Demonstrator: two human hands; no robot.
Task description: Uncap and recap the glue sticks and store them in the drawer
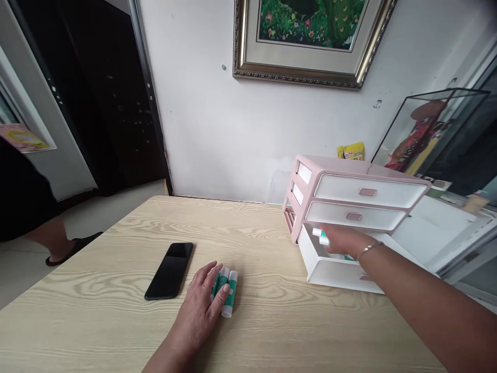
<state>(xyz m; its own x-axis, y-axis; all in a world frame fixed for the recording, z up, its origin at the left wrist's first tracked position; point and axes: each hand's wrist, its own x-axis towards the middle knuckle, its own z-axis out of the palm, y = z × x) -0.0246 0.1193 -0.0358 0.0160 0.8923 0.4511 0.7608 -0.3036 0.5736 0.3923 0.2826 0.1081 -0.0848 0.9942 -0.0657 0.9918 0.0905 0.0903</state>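
Observation:
My left hand [202,304] lies on the wooden table [116,311], fingers curled over a few green-and-white glue sticks [228,292]. My right hand [344,241], with a bracelet on the wrist, reaches into the pulled-out bottom drawer [330,269] of a pink organizer [349,191] and grips green-and-white glue sticks [321,236]. The two upper drawers are pushed in.
A black phone [171,270] lies face up left of my left hand. A framed picture [306,36] hangs on the wall. A glass case [427,129] and a yellow packet [351,151] stand behind the organizer. Another person's leg [46,238] shows at the far left.

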